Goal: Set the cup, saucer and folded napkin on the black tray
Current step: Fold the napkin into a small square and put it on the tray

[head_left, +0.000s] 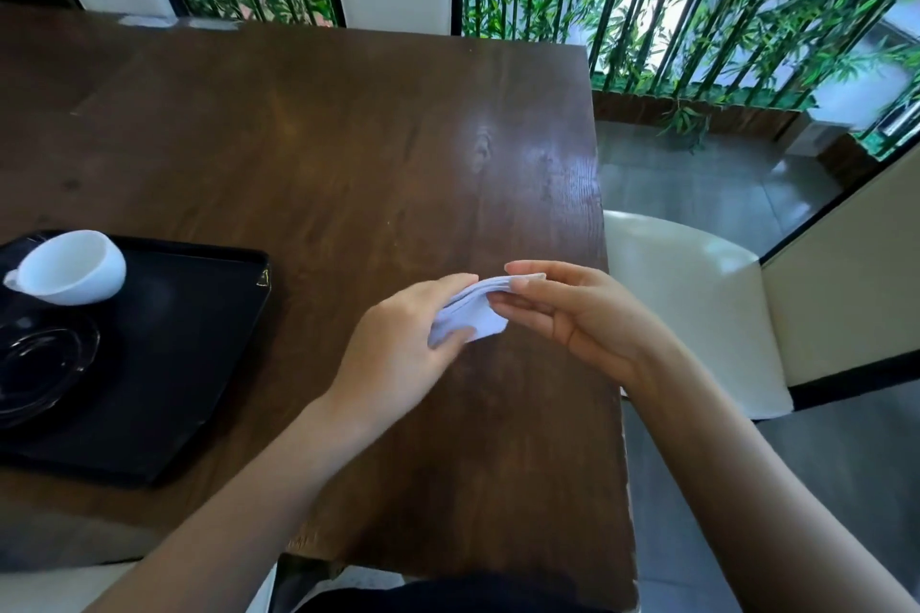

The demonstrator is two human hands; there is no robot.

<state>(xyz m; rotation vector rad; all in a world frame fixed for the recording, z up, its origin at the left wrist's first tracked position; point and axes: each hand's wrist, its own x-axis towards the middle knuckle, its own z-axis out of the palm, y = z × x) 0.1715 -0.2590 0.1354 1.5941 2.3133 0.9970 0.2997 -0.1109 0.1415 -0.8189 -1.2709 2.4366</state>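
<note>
1. Both hands are clamped on the white napkin (pixel 470 311), held in the air above the brown surface (pixel 348 139): the left hand (pixel 398 343) pinches its near left end, the right hand (pixel 572 309) pinches its far right edge between thumb and fingers.
2. The napkin looks folded into a small thick pad; the step in hand seems to be finishing the fold, then carrying it left.
3. Press the layers flat and line up the edges before letting go with either hand, so the fold does not spring open.
4. The black tray (pixel 199 339) lies well apart to the left. On it the white cup (pixel 69 271) lies tipped on its side, and a dark glass saucer (pixel 40 363) sits in front of it.
5. Set the napkin on the bare right part of the tray, clear of the saucer.
</note>
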